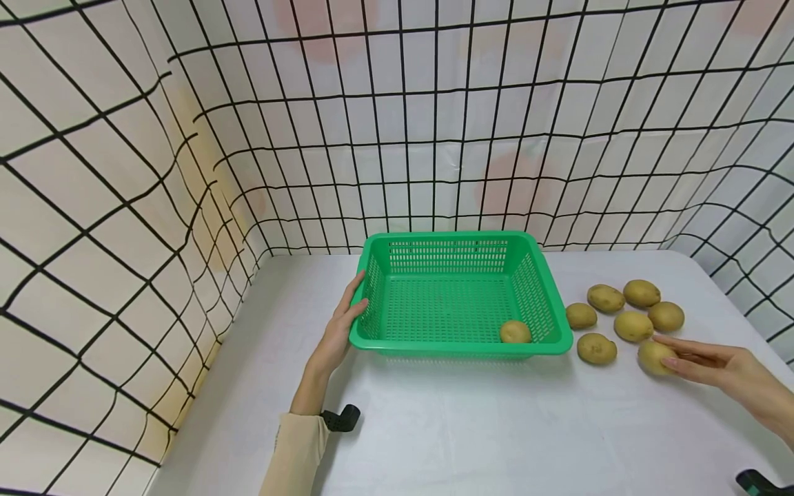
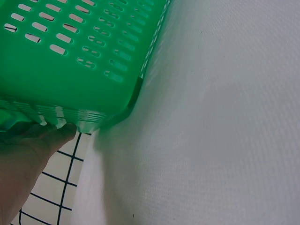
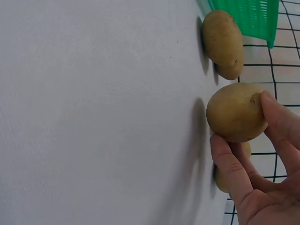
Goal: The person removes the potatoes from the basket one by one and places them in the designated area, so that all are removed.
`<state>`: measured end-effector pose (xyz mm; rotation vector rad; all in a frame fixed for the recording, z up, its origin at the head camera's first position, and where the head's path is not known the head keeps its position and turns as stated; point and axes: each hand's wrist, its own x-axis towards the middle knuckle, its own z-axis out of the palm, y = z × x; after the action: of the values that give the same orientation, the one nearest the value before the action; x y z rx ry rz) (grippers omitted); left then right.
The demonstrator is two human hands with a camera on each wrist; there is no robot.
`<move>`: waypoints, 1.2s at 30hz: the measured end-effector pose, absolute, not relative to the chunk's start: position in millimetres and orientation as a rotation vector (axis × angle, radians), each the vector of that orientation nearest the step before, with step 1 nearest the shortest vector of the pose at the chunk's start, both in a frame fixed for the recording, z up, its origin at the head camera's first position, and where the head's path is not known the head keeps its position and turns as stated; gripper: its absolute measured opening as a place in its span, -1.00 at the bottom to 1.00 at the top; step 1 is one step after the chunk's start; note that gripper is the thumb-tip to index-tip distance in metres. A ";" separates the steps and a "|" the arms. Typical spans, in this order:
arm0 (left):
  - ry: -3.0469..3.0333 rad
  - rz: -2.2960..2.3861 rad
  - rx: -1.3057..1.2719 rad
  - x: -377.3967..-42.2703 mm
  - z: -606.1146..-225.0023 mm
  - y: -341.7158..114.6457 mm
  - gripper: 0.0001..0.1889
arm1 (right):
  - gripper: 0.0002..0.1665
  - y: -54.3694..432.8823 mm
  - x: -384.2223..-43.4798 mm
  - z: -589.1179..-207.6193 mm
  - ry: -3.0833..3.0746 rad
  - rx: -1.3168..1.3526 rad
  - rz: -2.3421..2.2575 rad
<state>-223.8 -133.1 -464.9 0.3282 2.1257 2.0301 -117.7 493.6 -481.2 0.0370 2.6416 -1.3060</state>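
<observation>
A green plastic basket (image 1: 446, 348) with slotted walls stands on the white table, one potato (image 1: 515, 332) in its front right corner. My left hand (image 1: 338, 331) holds the basket's left side, thumb on the rim; in the left wrist view the hand (image 2: 28, 154) is partly hidden by the basket's edge. At the right, my right hand (image 1: 713, 365) pinches a yellow-brown potato (image 3: 236, 112) between thumb and fingertips. Several more potatoes lie close by, among them a front one (image 1: 597, 349) and a middle one (image 1: 633, 326).
Black wire mesh (image 1: 434, 138) stands behind the table and along both sides, with a pale patterned sheet beyond it. The back potato (image 1: 642, 293) lies between the basket and the right mesh. A black wrist device (image 1: 341, 418) sits on the left arm.
</observation>
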 end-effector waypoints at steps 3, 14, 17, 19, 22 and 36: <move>2.123 2.031 0.332 -223.4 -464.8 -133.3 -0.38 | -0.41 491.4 -117.9 -484.2 2.654 0.055 -1.280; 2.116 2.037 0.340 -223.6 -463.3 -133.0 -0.38 | -0.42 492.5 -119.0 -485.7 2.661 0.051 -1.254; 2.109 2.044 0.336 -223.2 -463.3 -133.1 -0.37 | -0.43 493.1 -119.9 -486.0 2.658 0.044 -1.247; 2.109 2.045 0.335 -223.5 -463.8 -133.0 -0.37 | -0.42 493.9 -120.5 -485.9 2.645 0.046 -1.253; 2.111 2.047 0.344 -224.4 -464.4 -132.7 -0.37 | -0.40 494.6 -121.4 -485.6 2.627 0.068 -1.246; 2.113 2.036 0.345 -222.6 -462.4 -132.4 -0.35 | -0.32 493.1 -119.5 -485.3 2.629 0.102 -1.195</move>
<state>-222.6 -132.4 -462.4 0.3448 2.1134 2.0355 -119.5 493.1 -485.3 0.1017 2.6288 -1.1947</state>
